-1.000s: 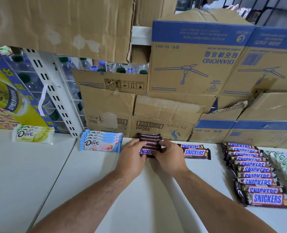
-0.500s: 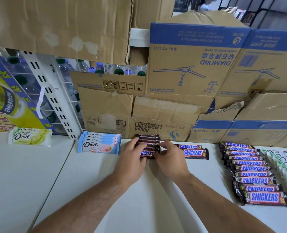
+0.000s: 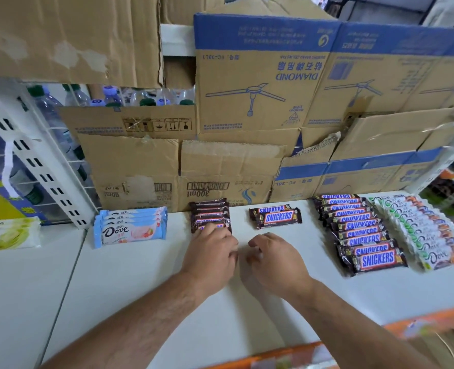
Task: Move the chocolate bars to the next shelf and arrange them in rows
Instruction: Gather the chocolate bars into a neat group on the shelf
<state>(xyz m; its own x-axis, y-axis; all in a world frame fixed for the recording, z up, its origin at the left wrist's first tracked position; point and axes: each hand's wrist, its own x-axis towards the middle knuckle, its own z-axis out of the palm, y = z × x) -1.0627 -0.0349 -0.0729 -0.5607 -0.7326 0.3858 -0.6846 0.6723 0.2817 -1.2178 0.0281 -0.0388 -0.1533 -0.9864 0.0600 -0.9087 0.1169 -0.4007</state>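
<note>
While the left hand (image 3: 209, 251) touches a Snickers row (image 3: 209, 213) with relaxed fingers, the right hand (image 3: 276, 259) hovers loosely curled, empty. A box (image 3: 260, 75) behind reads DIAMOND.

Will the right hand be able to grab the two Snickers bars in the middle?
Probably yes: the right hand is just in front of the two Snickers bars, with only bare shelf between.

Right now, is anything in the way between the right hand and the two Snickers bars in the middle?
No. Only bare white shelf lies between the right hand and the pair of brown-wrapped Snickers bars just beyond its fingers.
</note>
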